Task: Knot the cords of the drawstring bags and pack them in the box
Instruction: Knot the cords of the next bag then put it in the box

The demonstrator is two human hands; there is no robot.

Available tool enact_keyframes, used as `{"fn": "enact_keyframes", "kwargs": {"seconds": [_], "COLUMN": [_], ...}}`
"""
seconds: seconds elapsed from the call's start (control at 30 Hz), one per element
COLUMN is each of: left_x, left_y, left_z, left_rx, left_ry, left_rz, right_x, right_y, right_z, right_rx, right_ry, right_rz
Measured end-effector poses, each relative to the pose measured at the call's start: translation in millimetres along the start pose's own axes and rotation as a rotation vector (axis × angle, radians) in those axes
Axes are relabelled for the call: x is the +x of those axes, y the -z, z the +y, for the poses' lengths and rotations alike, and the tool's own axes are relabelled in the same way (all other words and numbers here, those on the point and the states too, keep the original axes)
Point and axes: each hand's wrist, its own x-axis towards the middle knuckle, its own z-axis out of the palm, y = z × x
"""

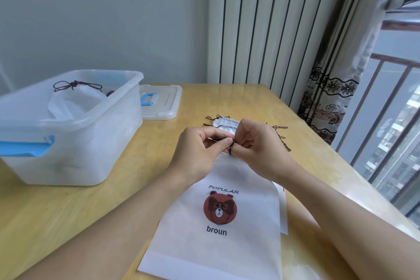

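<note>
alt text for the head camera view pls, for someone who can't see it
A person's left hand and right hand pinch the dark cord at the top of a white bear-print drawstring bag on a wooden table. A clear plastic box at left holds a knotted bag.

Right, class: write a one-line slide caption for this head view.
Both hands, left and right, pinch the dark cord of the bear-print bag beside the open box.

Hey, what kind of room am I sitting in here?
Probably a room in a high-rise flat: a wooden table set against a plain wall, patterned curtains beside a railed window, and apartment blocks outside below.
</note>
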Motion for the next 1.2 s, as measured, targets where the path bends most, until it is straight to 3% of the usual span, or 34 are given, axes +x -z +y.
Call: {"fn": "enact_keyframes", "kwargs": {"seconds": [0.2,0.33,0.57,0.7,0.87,1.2], "left_x": [0.1,1.2,-0.8,-1.1,-1.3,-0.6], "left_y": [0.3,3.3,3.7,5.7,5.7,5.8], "left_z": [0.3,1.5,6.7,5.9,4.1,2.0], "left_rx": [0.012,-0.007,-0.132,-0.151,-0.129,-0.139], "left_ry": [-0.015,-0.003,0.073,0.092,0.079,0.094], "left_rz": [0.008,0.013,-0.012,-0.055,-0.061,-0.043], "right_x": [1.6,5.1,6.0,6.0,7.4,7.9], "right_y": [-1.8,14.8,23.1,23.6,17.6,23.7], "right_z": [0.9,5.4,11.3,12.9,17.0,15.2], "right_rx": [0.131,0.487,0.675,0.694,0.629,0.645], "right_ry": [-0.072,-0.276,-0.402,-0.389,-0.298,-0.338], "right_rz": [-0.07,-0.276,-0.483,-0.491,-0.346,-0.415]}}
